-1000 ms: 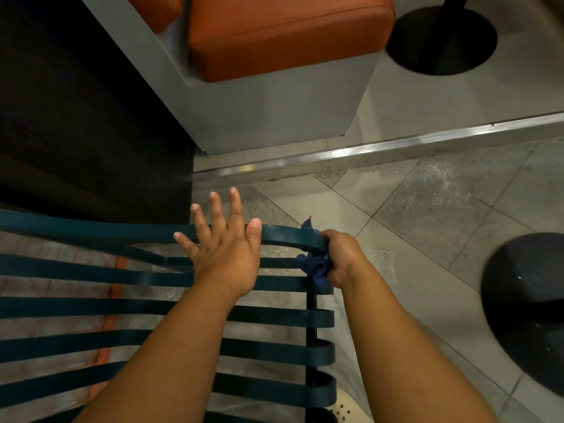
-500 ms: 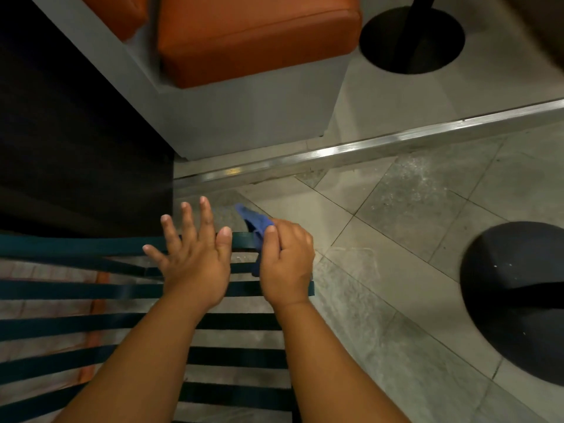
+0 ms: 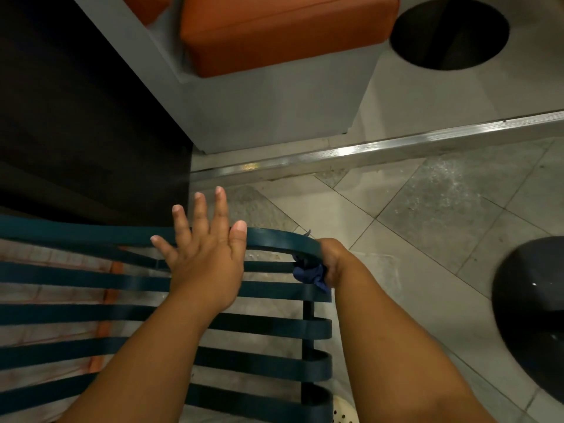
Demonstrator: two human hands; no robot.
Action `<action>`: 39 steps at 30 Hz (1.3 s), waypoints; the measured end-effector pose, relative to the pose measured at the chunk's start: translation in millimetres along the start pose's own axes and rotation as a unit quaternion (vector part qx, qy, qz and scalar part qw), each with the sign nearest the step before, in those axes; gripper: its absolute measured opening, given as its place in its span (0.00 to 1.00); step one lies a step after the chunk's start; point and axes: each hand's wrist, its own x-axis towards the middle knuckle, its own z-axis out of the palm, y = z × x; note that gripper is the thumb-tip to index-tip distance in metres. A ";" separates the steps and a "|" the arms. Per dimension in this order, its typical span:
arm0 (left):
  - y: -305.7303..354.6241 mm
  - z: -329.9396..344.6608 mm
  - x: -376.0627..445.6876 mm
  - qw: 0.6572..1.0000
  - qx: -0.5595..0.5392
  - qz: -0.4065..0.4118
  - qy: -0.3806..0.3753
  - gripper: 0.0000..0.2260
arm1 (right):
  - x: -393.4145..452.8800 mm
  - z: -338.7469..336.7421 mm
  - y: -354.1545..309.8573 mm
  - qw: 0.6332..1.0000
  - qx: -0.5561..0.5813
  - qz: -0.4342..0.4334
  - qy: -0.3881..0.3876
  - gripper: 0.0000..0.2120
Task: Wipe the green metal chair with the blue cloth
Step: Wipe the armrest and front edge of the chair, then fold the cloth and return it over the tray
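Note:
The green metal chair fills the lower left, its dark teal slats running left to right and curling at their right ends. My left hand lies flat on the top slats with fingers spread, holding nothing. My right hand is closed around the right end of the top rail, with the bunched blue cloth gripped in it and pressed against the slat ends. Most of the cloth is hidden under that hand.
A grey bench base with orange cushions stands ahead. A metal floor strip crosses the tiles. Black round table bases sit at the top right and the right edge. A dark panel is at left.
My right hand with the cloth has slid right along the top rail, from beside my left hand to the rail's curved right end. The left hand stays flat on the slats.

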 end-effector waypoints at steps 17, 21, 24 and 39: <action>13.5 -5.9 9.9 0.996 0.019 -0.078 -0.022 0.36 | -147.0 113.2 65.0 0.734 -0.288 -0.563 0.248 0.26; 5.1 -11.3 7.1 0.998 -0.050 -0.050 0.001 0.32 | -189.4 96.0 74.4 0.833 -0.091 -0.538 0.089 0.17; -17.0 -14.7 -22.2 0.992 -0.112 0.003 0.061 0.30 | -199.0 76.3 79.6 0.900 0.034 -0.435 0.000 0.12; -104.0 13.8 -225.8 0.976 -0.148 0.057 -0.150 0.21 | -269.8 27.7 224.7 0.954 0.195 -0.141 -0.179 0.16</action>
